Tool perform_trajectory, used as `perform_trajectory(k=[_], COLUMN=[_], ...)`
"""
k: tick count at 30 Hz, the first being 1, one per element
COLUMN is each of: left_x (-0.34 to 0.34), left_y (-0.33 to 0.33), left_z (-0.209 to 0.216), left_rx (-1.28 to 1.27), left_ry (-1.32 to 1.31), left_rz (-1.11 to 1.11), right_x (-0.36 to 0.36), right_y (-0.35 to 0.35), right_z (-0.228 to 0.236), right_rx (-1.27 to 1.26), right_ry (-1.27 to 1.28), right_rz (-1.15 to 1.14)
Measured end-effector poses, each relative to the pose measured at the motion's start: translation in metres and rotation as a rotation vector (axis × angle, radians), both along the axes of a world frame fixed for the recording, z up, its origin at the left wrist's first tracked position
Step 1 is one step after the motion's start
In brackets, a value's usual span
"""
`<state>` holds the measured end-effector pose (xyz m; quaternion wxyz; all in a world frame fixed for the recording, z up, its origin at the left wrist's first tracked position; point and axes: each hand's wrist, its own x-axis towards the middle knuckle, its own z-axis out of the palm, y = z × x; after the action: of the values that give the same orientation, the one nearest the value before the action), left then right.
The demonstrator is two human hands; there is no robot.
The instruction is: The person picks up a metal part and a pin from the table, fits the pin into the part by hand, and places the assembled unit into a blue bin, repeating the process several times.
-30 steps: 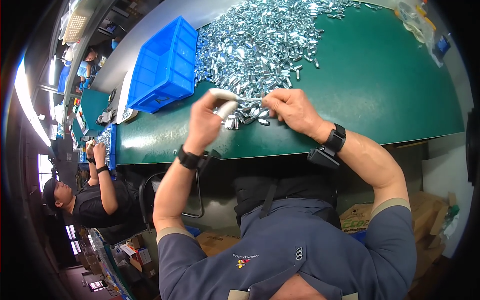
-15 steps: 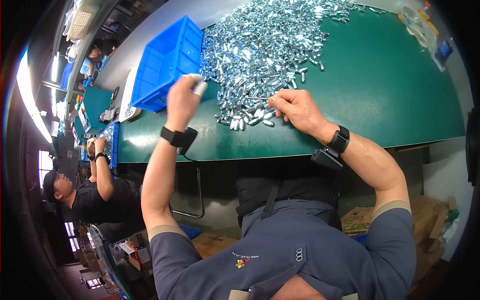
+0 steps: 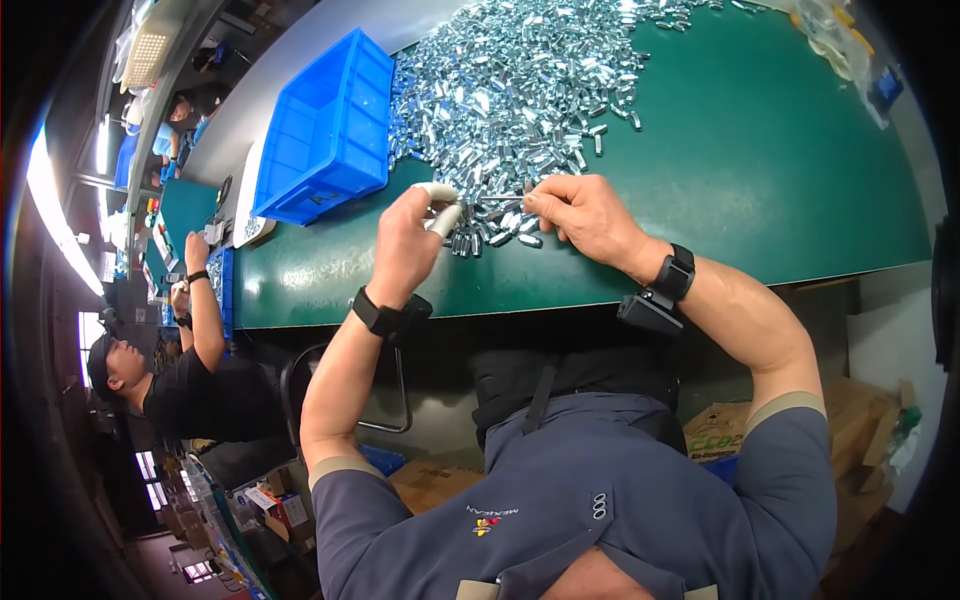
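Note:
A large heap of small shiny metal pieces (image 3: 510, 100) lies on the green tabletop. My right hand (image 3: 588, 215) pinches a thin metal rod (image 3: 503, 197), which points left over the near edge of the heap. Facing its tip is my left hand (image 3: 408, 240), with white covers on the thumb and a finger. Those covered fingertips curl together beside the nearest pieces; whether a piece sits between them is too small to tell. Behind the left hand stands a blue plastic bin (image 3: 325, 130), tilted in view, with its visible inside bare.
Transparent plastic bags (image 3: 835, 50) lie at the table's far right. To the left, a co-worker (image 3: 190, 375) in black works at another blue bin (image 3: 222, 290). Cardboard boxes (image 3: 840, 440) stand below on the right. The table's front edge (image 3: 600, 308) runs before my body.
My left hand has moved right, from beside the blue bin to the rod's tip, and its fingers have drawn closer together. My right hand stays nearly in place with the rod.

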<state>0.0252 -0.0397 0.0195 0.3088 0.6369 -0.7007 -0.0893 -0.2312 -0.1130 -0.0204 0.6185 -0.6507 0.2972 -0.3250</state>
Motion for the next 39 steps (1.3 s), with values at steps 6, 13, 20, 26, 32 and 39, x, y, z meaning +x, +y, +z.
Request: perform_trajectory(k=[6, 13, 20, 26, 32, 39], left_x=[-0.015, -0.020, -0.033, -0.038, -0.017, 0.125], left_y=[0.001, 0.001, 0.001, -0.001, -0.015, -0.057], left_z=[0.002, 0.009, 0.012, 0.008, 0.037, 0.094], left_rx=[-0.073, -0.118, -0.138, -0.132, -0.314, -0.183], left_ry=[-0.053, -0.236, -0.266, -0.192, -0.278, -0.255], left_rz=[-0.138, -0.146, -0.225, -0.343, -0.307, 0.376], right_x=[0.000, 0.000, 0.000, 0.001, 0.001, -0.001], right_y=[0.000, 0.002, 0.003, 0.004, 0.004, 0.000], right_z=[0.000, -0.004, -0.006, 0.000, -0.005, -0.003], right_rx=[-0.037, -0.227, -0.288, 0.014, -0.102, -0.017], right_ry=[0.028, 0.040, 0.100, 0.086, -0.073, -0.075], right_rz=[-0.012, -0.042, -0.009, 0.112, -0.099, -0.071])
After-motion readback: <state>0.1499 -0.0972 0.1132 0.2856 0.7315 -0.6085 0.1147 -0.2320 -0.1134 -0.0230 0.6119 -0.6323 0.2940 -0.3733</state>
